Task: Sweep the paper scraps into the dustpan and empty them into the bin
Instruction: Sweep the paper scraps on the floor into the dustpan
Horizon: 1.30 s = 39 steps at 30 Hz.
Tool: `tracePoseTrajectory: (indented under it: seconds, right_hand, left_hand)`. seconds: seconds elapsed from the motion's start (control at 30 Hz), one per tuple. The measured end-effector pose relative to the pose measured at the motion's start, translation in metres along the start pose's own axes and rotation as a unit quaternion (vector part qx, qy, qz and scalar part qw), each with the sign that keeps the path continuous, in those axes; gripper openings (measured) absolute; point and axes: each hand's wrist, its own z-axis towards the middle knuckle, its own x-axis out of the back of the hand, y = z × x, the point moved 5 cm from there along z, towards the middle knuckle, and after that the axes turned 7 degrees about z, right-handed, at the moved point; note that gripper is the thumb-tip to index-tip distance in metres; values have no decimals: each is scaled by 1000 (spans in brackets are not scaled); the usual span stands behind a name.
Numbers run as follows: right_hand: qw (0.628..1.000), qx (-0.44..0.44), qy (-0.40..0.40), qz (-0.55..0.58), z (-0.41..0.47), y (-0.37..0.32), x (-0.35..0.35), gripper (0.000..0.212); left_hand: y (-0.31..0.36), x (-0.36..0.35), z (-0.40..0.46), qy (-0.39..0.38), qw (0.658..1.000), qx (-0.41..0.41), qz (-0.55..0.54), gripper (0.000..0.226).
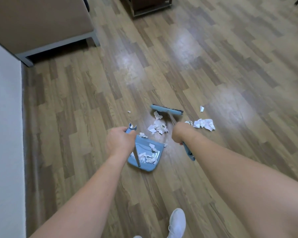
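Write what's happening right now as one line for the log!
left hand grips dustpan handle | right hand grips broom | dustpan partly filled | scraps remain on floor

Dustpan (pixel 145 157) sits on the floor (pixel 213 66) at centre, mouth facing away from the person, scraps (pixel 150 158) already in it. Left hand (pixel 120 141) grips the top of its upright handle (pixel 136 153), just left of the pan. Broom head (pixel 166 109) is on the floor beyond the pan, slightly right; its shaft runs back to the right hand (pixel 179 133). Main scrap pile (pixel 157 127) lies between broom head and pan mouth. Second cluster (pixel 203 124) right of the shaft; single bits at far right (pixel 202 108) and left (pixel 128 111) of the head. One scrap (pixel 142 135) at the pan lip, possibly touching. Furniture (pixel 41 28) far left, wall (pixel 5 117) along left edge. Shoe (pixel 177 222) nearest the camera.
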Motion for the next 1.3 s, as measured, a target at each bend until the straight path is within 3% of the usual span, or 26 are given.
tracePoseTrajectory:
  seconds: [0.2,0.33,0.43,0.57,1.0,1.1,1.3]
  right_hand:
    - [997,16,-76,-30,13,-6,-15,23]
    - [994,48,-93,-24,-9,-16,-9,31]
    - [989,73,-123,-40,-28,-20,-7,19]
    - [985,67,-148,-59,-47,-11,-11,22]
    - [995,70,-74,17,-65,-21,8,17]
    - [996,69,-48,12,-46,-34,13,29]
    - [995,61,-1,77,-8,-59,15,10]
  left_hand:
    - [20,-3,8,1,1000,6,13,38]
    - [43,-6,9,-18,1000,9,17,30]
    - [48,-9,7,-24,1000,15,11,38]
    - [43,-10,-2,-37,999,25,7,35]
    - [10,18,-12,-47,998,40,-10,34]
    - [-9,25,-15,-31,998,59,-20,30]
    - [-51,45,-22,0,994,103,-34,22]
